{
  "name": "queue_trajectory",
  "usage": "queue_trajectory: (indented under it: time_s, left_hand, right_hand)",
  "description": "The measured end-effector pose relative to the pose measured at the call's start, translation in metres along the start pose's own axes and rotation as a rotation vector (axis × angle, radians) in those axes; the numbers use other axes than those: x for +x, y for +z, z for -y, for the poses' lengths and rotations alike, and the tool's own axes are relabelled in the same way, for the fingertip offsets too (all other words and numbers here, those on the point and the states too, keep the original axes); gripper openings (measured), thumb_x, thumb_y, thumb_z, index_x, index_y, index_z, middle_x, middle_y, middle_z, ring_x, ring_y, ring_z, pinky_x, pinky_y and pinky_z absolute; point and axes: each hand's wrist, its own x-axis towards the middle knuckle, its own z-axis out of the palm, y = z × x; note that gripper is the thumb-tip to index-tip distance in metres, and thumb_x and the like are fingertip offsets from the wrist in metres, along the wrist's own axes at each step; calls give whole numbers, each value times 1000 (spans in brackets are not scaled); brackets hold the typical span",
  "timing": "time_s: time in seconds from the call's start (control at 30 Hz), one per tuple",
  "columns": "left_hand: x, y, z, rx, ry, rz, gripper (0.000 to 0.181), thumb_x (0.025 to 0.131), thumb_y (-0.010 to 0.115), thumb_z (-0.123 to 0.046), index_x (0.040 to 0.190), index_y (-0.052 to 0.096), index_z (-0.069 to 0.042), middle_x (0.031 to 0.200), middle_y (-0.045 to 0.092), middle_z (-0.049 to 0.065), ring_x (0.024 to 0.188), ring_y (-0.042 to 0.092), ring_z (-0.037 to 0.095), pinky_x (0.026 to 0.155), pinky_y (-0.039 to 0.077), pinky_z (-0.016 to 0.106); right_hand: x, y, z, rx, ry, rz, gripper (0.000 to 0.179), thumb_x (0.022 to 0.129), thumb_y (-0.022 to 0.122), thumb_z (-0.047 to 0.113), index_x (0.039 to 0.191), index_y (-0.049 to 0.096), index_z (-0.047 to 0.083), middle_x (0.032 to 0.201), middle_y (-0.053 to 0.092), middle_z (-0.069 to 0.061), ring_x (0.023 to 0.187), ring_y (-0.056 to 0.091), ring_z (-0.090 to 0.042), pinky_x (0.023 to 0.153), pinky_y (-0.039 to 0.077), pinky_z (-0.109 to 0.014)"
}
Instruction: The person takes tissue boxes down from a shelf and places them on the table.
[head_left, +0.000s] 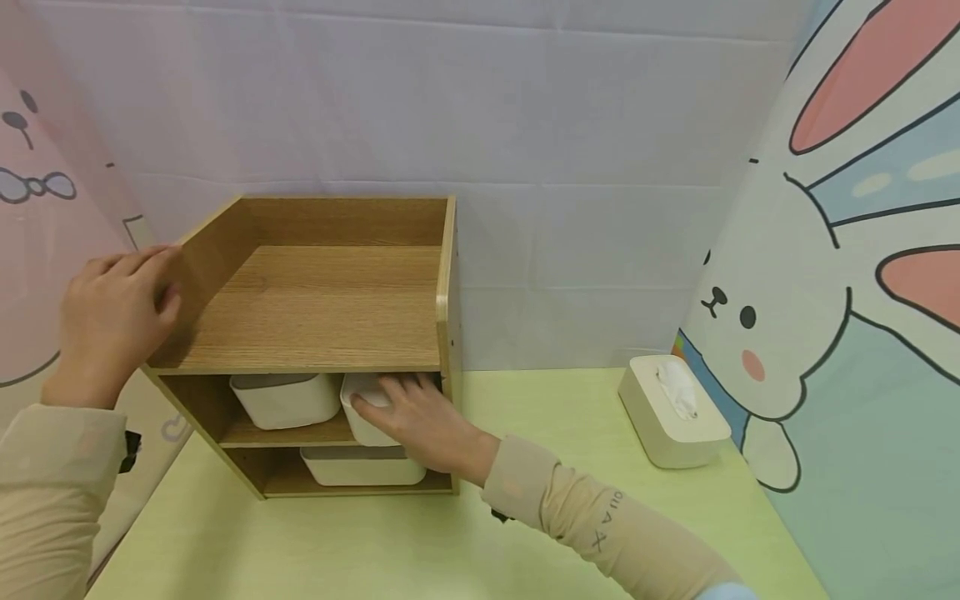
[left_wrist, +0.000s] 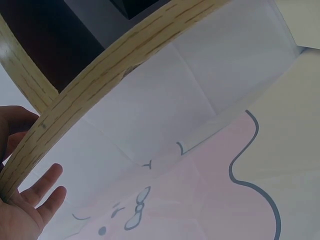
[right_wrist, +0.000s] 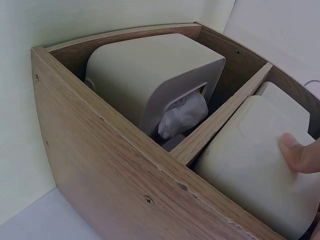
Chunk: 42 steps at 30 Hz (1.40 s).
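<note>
A wooden shelf unit with two lower compartments stands on the table. My left hand holds the top of its left side panel; in the left wrist view, fingers lie on both sides of the panel's wooden edge. In the upper compartment, my right hand grips the white bin on the right. My thumb presses that bin's smooth face in the right wrist view, while the other fingers are mostly hidden. Another white bin sits to its left.
A white container lies in the bottom compartment, with crumpled white material in its opening. To the right, a tissue box stands on the pale green table. Cartoon-printed sheets flank a plain white backdrop.
</note>
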Motion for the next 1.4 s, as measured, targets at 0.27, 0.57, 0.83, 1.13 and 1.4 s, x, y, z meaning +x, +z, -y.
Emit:
queue_trajectory:
  time_s: [0.27, 0.57, 0.83, 1.13, 1.4]
  left_hand:
    - [0, 0, 0, -11, 1, -4, 37, 78, 54, -8, 114, 57, -2, 113, 61, 23, 99, 49, 45, 79, 40, 60]
    - [-1, 0, 0, -2, -13, 43, 38, 79, 53, -8, 116, 56, -1, 115, 59, 24, 101, 47, 46, 85, 39, 59]
    - [-1, 0, 0, 5, -15, 35, 38, 79, 52, -8, 115, 56, -1, 115, 59, 24, 101, 48, 46, 85, 39, 60]
    - [-1, 0, 0, -3, -21, 29, 38, 78, 52, -8, 116, 56, -2, 115, 59, 24, 100, 47, 46, 81, 39, 62]
    - [-1, 0, 0, -5, -19, 40, 39, 78, 52, -8, 116, 56, -1, 115, 59, 24, 100, 47, 47, 80, 39, 62]
  right_hand:
    - [1, -1, 1, -1, 32, 36, 52, 78, 59, 4, 124, 43, 23, 126, 48, -9, 107, 50, -21, 78, 47, -32]
    - [-1, -6, -1, 44, 32, 99, 53, 79, 58, 3, 125, 42, 23, 124, 49, -10, 104, 52, -21, 77, 48, -32]
    - [-8, -8, -1, -1, 5, 72, 58, 77, 61, 6, 128, 41, 26, 121, 50, -10, 107, 49, -22, 76, 46, -32]
    - [-16, -16, 4, 6, -26, 49, 66, 70, 70, 12, 127, 40, 26, 117, 51, -10, 96, 53, -23, 69, 44, -31]
    - [-26, -19, 7, 38, -61, -23, 60, 72, 68, 13, 125, 43, 26, 116, 52, -10, 95, 53, -23, 73, 43, -33]
